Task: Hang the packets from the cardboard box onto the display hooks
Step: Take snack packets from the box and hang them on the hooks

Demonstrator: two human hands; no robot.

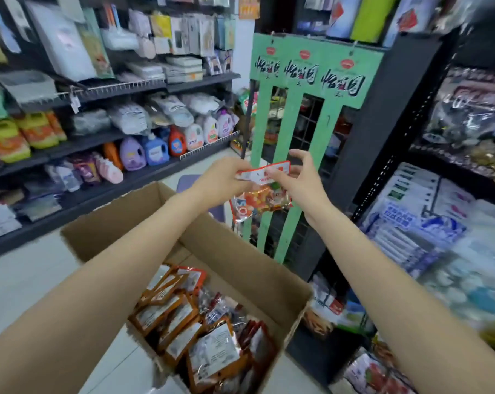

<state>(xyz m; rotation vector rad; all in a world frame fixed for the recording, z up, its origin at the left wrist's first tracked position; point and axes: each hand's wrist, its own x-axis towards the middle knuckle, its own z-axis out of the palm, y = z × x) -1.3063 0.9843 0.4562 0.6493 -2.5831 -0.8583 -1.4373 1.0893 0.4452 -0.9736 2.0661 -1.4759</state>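
Observation:
Both hands hold one orange-and-red packet point(262, 199) up in front of the green display rack point(290, 166). My left hand point(225, 177) pinches the left end of its red-and-white header card. My right hand point(299, 177) pinches the right end, fingers partly spread. The packet's clear body hangs below the hands against the rack's grid. Below my arms, the open cardboard box point(235, 251) holds several more orange and red packets point(195, 328). The rack's hooks are not clearly visible.
Dark shelves with detergent bottles point(166, 143) and bagged goods run along the left. A black shelving unit point(388, 132) with bagged goods stands on the right, close to my right arm. Pale floor tiles point(21, 280) lie left of the box.

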